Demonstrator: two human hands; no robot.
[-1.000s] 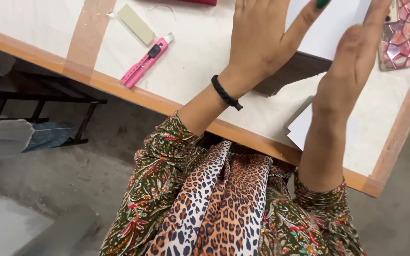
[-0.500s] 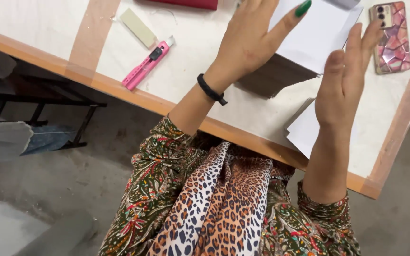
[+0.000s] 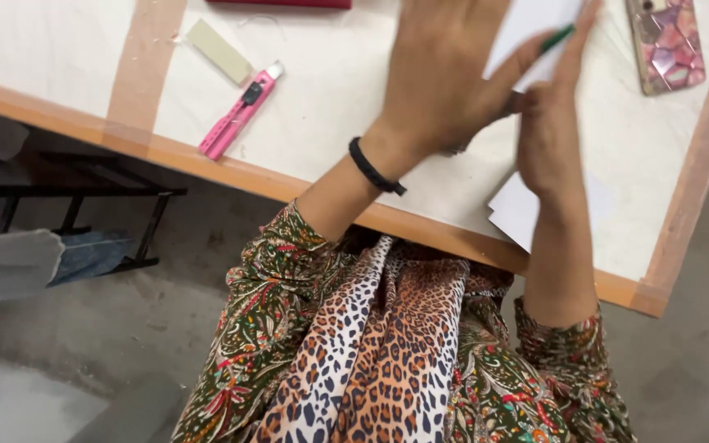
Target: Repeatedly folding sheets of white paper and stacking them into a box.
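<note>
Paper [image 3: 535, 25] lay at twelve o'clock on the counter [image 3: 330, 123], pressed between the flat, unclenched left hand [image 3: 441, 78] and right hand [image 3: 547, 135]. Folding looked underway, unfinished; another sheet [image 3: 519, 215] waited at five o'clock, pink cutter [image 3: 240, 112] untouched.

Pink utility knife [image 3: 240, 111], upper left of frame; white paper sheet [image 3: 527, 217] on cream surface [image 3: 330, 98] with orange-brown edging; pink mosaic-patterned phone case [image 3: 666, 41], upper right; leopard-print scarf [image 3: 379, 353] over green floral sleeves [image 3: 264, 295], below.
</note>
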